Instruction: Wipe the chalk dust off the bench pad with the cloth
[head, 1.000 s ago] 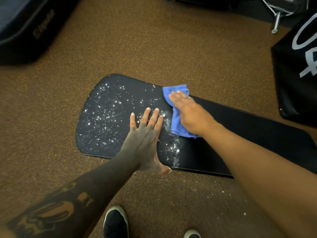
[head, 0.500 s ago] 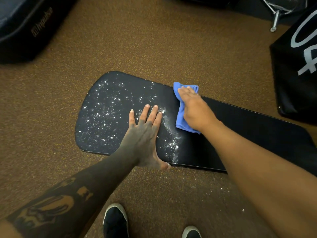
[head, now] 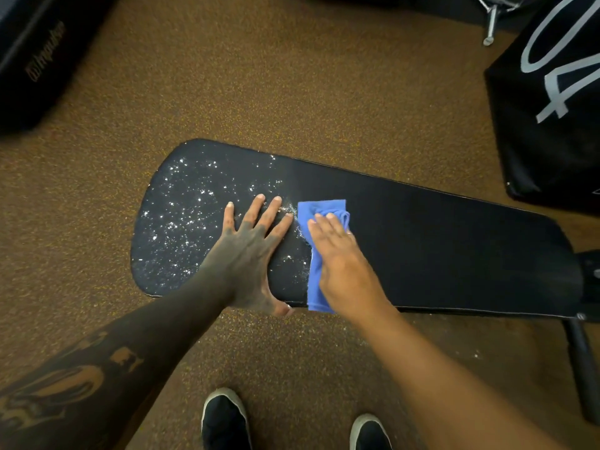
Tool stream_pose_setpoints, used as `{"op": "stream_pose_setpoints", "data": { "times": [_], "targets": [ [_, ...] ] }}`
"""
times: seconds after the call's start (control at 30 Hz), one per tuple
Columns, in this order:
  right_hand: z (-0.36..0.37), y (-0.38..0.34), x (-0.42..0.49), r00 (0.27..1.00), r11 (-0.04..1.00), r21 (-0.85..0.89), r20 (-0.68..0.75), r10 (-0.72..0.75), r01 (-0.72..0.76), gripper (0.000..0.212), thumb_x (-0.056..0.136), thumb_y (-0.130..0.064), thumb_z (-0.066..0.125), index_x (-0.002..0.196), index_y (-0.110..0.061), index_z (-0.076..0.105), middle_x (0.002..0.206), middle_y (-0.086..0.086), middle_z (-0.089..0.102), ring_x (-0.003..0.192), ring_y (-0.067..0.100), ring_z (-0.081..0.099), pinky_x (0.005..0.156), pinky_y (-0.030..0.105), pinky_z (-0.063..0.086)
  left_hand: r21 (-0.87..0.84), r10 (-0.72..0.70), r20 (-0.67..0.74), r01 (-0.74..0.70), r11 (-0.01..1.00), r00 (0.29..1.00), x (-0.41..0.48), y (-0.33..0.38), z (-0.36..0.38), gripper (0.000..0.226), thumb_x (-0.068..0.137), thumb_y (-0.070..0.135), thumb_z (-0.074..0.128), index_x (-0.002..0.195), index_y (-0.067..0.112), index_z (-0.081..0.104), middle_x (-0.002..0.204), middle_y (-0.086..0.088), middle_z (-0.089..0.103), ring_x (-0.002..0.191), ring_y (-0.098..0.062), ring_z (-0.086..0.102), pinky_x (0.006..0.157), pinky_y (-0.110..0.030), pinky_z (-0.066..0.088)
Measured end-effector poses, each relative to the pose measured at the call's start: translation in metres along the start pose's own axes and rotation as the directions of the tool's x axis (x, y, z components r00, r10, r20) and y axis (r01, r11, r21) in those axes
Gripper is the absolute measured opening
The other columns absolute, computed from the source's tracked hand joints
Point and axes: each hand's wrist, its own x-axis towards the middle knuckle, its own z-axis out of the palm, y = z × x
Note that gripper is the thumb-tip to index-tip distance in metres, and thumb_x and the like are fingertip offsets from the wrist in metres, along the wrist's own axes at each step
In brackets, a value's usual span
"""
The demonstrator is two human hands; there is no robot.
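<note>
Bare forearms [head: 438, 368], dark tattoo [head: 61, 389] on the left, 2 black shoes [head: 224, 420] with white-edged soles.

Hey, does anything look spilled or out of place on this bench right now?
Yes. White chalk dust is scattered over the left end of the bench pad, around the left hand; the part right of the cloth looks clean. A few white specks also lie on the floor below the pad's near edge.

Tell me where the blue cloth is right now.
Head view, centre: the blue cloth lies on the bench pad, pressed flat under the right hand, just right of the left hand and the chalk dust.
</note>
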Motion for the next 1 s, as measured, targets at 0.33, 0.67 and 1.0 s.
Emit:
{"op": "stream_pose_setpoints", "data": {
  "times": [0.33,0.67,1.0],
  "targets": [
    [0.013,-0.025,-0.023,0.984,0.992,0.010,-0.128,0.126,-0.126,0.064,0.082,0.005,0.034,0.144,-0.009,0.035,0.154,0.007,0.030,0.145,0.019,0.017,0.118,0.044,0.016,-0.031,-0.004,-0.014,0.003,1.000,1.000,-0.002,-0.004,0.001,0.154,0.039,0.104,0.040,0.156,0.016,-0.004,0.165,-0.011,-0.014,0.152,-0.034,-0.015,0.117,-0.068,0.003],
    [0.002,-0.022,-0.032,0.979,0.972,-0.144,-0.112,0.170,-0.186,0.052,0.096,-0.016,0.034,0.147,-0.011,0.027,0.155,0.005,0.028,0.145,0.020,0.015,0.117,0.048,0.016,-0.019,0.017,-0.059,-0.018,1.000,0.998,-0.003,-0.008,0.007,0.153,0.038,0.105,0.039,0.156,0.017,-0.004,0.166,-0.011,-0.012,0.152,-0.034,-0.013,0.118,-0.067,0.001],
    [0.006,-0.032,-0.027,0.941,0.907,-0.250,-0.076,0.330,-0.338,0.059,0.099,-0.041,0.027,0.151,-0.018,0.011,0.161,0.002,0.004,0.146,0.026,-0.008,0.117,0.055,0.004,0.006,-0.015,-0.055,0.015,1.000,0.998,-0.013,-0.016,0.011,0.149,0.038,0.106,0.033,0.157,0.024,-0.007,0.166,-0.009,-0.013,0.152,-0.036,-0.013,0.116,-0.070,0.000]
  ]
}}
